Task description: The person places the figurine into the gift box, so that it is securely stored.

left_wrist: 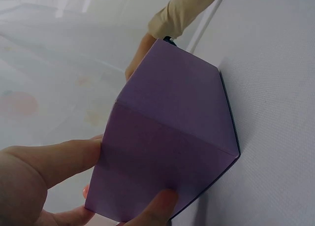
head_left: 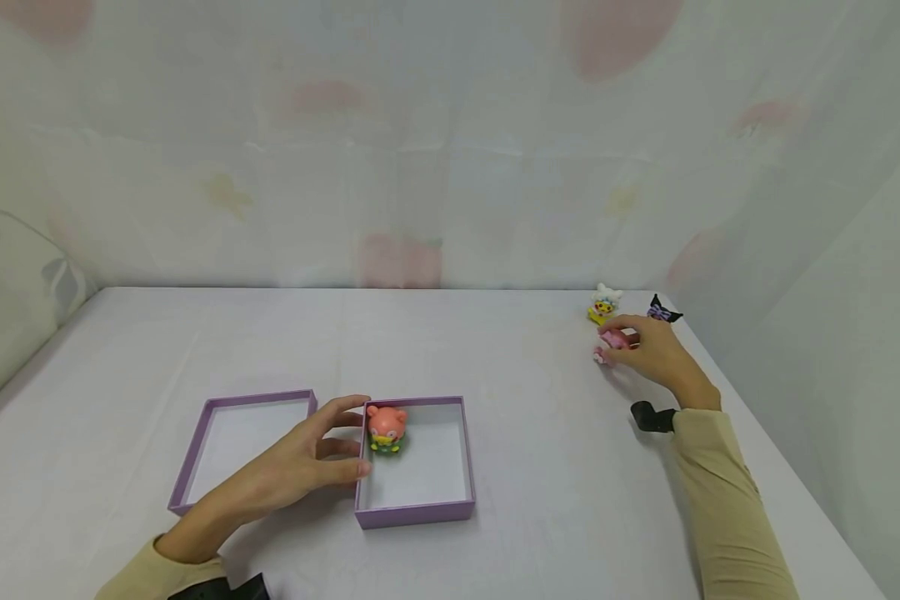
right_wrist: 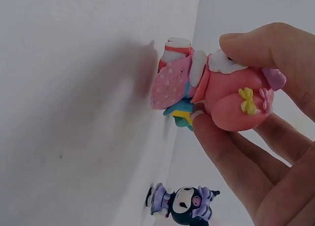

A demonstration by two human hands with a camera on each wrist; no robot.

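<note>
Low in the head view, left of centre, the left hand (head_left: 300, 467) grips the near left wall of a purple box (head_left: 414, 510), thumb and fingers curled against the wall. Inside that box, at its far left corner, stands a small pink toy (head_left: 386, 427). Just left of it lies the box lid (head_left: 217, 417), open side up. Toward the upper right, the right hand (head_left: 648, 350) pinches a pink doll (head_left: 613, 342) between thumb and fingertips (right_wrist: 256, 46), just above the white table (head_left: 532, 400). Behind it stand a yellow figure (head_left: 603, 304) and a black figure (head_left: 663, 312), close together near the table's far right corner.
</note>
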